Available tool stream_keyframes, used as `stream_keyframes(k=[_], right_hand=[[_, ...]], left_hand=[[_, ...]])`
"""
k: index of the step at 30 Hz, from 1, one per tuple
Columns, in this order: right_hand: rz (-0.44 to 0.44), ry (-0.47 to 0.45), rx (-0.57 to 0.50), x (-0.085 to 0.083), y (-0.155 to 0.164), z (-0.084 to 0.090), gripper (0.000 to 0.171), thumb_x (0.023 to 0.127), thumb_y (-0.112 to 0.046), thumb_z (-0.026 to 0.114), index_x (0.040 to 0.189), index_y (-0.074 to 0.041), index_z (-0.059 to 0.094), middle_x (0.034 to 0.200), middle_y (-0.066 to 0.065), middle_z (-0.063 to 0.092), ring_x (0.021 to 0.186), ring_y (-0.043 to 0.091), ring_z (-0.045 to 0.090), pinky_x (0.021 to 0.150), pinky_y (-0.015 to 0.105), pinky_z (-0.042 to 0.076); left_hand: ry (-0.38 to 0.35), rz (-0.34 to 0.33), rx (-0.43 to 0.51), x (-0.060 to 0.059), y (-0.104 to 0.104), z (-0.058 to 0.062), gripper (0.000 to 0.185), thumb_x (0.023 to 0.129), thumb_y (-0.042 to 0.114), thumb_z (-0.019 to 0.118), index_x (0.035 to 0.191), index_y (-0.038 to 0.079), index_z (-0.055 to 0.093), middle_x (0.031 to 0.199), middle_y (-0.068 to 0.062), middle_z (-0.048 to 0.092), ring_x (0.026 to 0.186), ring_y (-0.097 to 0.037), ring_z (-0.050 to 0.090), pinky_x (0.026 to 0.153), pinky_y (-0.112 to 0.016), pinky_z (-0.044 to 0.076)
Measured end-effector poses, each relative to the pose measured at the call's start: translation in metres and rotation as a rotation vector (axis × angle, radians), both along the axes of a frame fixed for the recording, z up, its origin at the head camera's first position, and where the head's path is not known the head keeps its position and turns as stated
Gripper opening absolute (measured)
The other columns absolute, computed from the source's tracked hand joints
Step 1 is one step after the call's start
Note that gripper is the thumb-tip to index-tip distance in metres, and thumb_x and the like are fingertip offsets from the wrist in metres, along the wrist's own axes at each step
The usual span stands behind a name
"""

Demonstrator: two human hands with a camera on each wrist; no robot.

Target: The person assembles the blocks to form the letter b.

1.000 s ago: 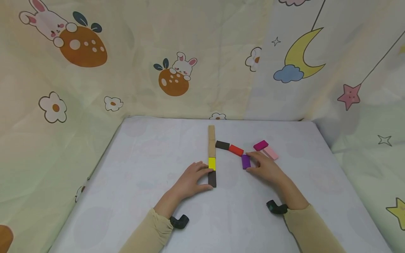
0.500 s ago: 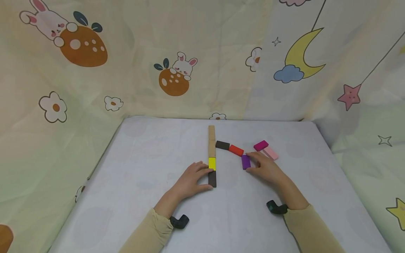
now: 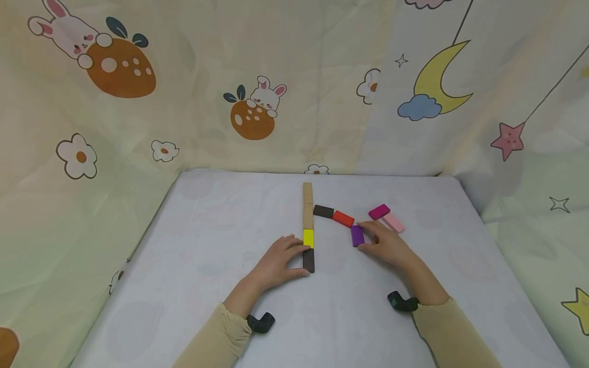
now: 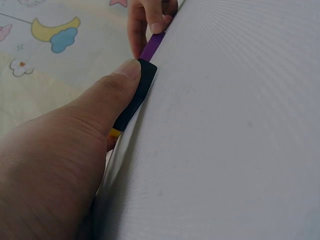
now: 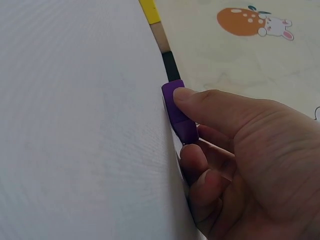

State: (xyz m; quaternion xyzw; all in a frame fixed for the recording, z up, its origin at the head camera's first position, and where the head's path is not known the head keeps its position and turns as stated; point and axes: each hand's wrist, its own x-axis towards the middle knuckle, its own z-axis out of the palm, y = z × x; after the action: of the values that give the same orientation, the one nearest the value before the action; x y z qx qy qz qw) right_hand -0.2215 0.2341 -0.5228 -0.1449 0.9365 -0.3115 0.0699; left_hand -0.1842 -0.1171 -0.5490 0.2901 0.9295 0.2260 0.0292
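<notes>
A straight column of blocks lies on the white table: two wooden-coloured blocks (image 3: pixel 308 204) at the far end, then a yellow block (image 3: pixel 308 236), then a black block (image 3: pixel 309 260) nearest me. My left hand (image 3: pixel 278 261) pinches that black block, thumb at its near end and index finger by the yellow one. From the column a second black block (image 3: pixel 324 211), a red block (image 3: pixel 343 219) and a purple block (image 3: pixel 357 236) bend off to the right. The purple block is pinched between thumb and fingers of my right hand (image 3: pixel 386 245); the right wrist view shows the thumb on its face.
Beyond my right hand lie a magenta block (image 3: pixel 379 211) and a pink block (image 3: pixel 393 222), close together. A printed cloth (image 3: pixel 322 122) hangs behind the table (image 3: pixel 193 245) and along its sides.
</notes>
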Motion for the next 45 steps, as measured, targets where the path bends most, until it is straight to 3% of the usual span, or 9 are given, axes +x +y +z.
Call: stream_keyframes(k=[9, 15, 20, 26, 33, 35, 38, 42, 45], right_hand=[[-0.044, -0.105, -0.049, 0.001, 0.009, 0.005, 0.062, 0.091, -0.044, 0.069, 0.147, -0.027, 0.046, 0.131, 0.004, 0.055, 0.091, 0.022, 0.055, 0.069, 0.026, 0.054], [-0.205, -0.077, -0.137, -0.002, 0.046, 0.016, 0.047, 0.099, -0.047, 0.054, 0.137, -0.020, 0.056, 0.097, 0.012, 0.064, 0.070, 0.021, 0.057, 0.060, 0.028, 0.052], [-0.391, -0.057, -0.149, -0.001, 0.083, 0.015, 0.049, 0.103, -0.048, 0.046, 0.138, -0.016, 0.055, 0.092, 0.016, 0.063, 0.068, 0.018, 0.057, 0.058, 0.025, 0.050], [-0.396, -0.123, -0.137, -0.002, 0.100, 0.005, 0.047, 0.104, -0.043, 0.044, 0.140, -0.014, 0.052, 0.086, 0.012, 0.062, 0.072, 0.017, 0.055, 0.058, 0.025, 0.050], [-0.302, -0.095, -0.119, -0.001, 0.090, 0.007, 0.042, 0.105, -0.038, 0.045, 0.139, -0.014, 0.053, 0.107, 0.014, 0.068, 0.077, 0.018, 0.057, 0.063, 0.023, 0.051], [-0.290, -0.098, -0.104, -0.002, 0.088, 0.007, 0.045, 0.104, -0.038, 0.048, 0.143, -0.016, 0.050, 0.108, 0.016, 0.065, 0.078, 0.021, 0.057, 0.064, 0.025, 0.051], [-0.274, -0.108, -0.045, -0.005, 0.086, 0.004, 0.055, 0.101, -0.038, 0.055, 0.150, -0.020, 0.041, 0.123, 0.017, 0.057, 0.087, 0.025, 0.054, 0.068, 0.028, 0.050], [-0.233, -0.131, 0.021, -0.007, 0.082, 0.005, 0.070, 0.096, -0.039, 0.062, 0.156, -0.025, 0.029, 0.148, 0.018, 0.042, 0.102, 0.032, 0.050, 0.083, 0.046, 0.054], [-0.218, -0.137, 0.039, -0.008, 0.079, 0.007, 0.072, 0.096, -0.039, 0.063, 0.157, -0.026, 0.027, 0.153, 0.019, 0.038, 0.110, 0.036, 0.051, 0.095, 0.063, 0.050]], left_hand=[[0.009, -0.004, -0.001, 0.000, -0.001, -0.001, 0.067, 0.085, 0.065, 0.063, 0.143, 0.032, 0.052, 0.149, 0.003, 0.047, 0.149, -0.023, 0.030, 0.129, -0.038, 0.018], [0.014, -0.005, 0.004, 0.002, -0.001, 0.000, 0.067, 0.086, 0.064, 0.064, 0.143, 0.031, 0.052, 0.149, 0.003, 0.047, 0.149, -0.023, 0.030, 0.129, -0.038, 0.018], [0.000, 0.003, -0.011, 0.001, 0.000, 0.001, 0.067, 0.085, 0.062, 0.066, 0.143, 0.031, 0.052, 0.150, 0.003, 0.047, 0.149, -0.022, 0.029, 0.129, -0.036, 0.017], [-0.003, 0.003, -0.013, 0.001, 0.000, 0.000, 0.066, 0.085, 0.062, 0.066, 0.143, 0.032, 0.052, 0.150, 0.003, 0.046, 0.149, -0.022, 0.029, 0.129, -0.038, 0.018], [-0.002, -0.003, -0.011, 0.000, 0.000, 0.000, 0.067, 0.086, 0.064, 0.064, 0.143, 0.032, 0.051, 0.151, 0.004, 0.046, 0.150, -0.022, 0.029, 0.129, -0.037, 0.018], [-0.002, -0.006, -0.009, 0.000, 0.001, 0.000, 0.066, 0.086, 0.064, 0.063, 0.143, 0.032, 0.051, 0.150, 0.003, 0.046, 0.150, -0.022, 0.029, 0.129, -0.038, 0.018], [-0.009, -0.009, -0.007, 0.000, 0.001, 0.000, 0.066, 0.086, 0.064, 0.063, 0.143, 0.032, 0.051, 0.150, 0.003, 0.046, 0.150, -0.022, 0.029, 0.129, -0.038, 0.018], [-0.012, -0.004, -0.013, 0.000, 0.001, 0.001, 0.066, 0.086, 0.062, 0.064, 0.143, 0.032, 0.051, 0.150, 0.004, 0.046, 0.150, -0.021, 0.028, 0.129, -0.036, 0.017], [-0.010, -0.001, -0.012, 0.000, 0.001, 0.001, 0.065, 0.086, 0.061, 0.065, 0.143, 0.032, 0.052, 0.150, 0.003, 0.046, 0.150, -0.021, 0.029, 0.129, -0.037, 0.017]])
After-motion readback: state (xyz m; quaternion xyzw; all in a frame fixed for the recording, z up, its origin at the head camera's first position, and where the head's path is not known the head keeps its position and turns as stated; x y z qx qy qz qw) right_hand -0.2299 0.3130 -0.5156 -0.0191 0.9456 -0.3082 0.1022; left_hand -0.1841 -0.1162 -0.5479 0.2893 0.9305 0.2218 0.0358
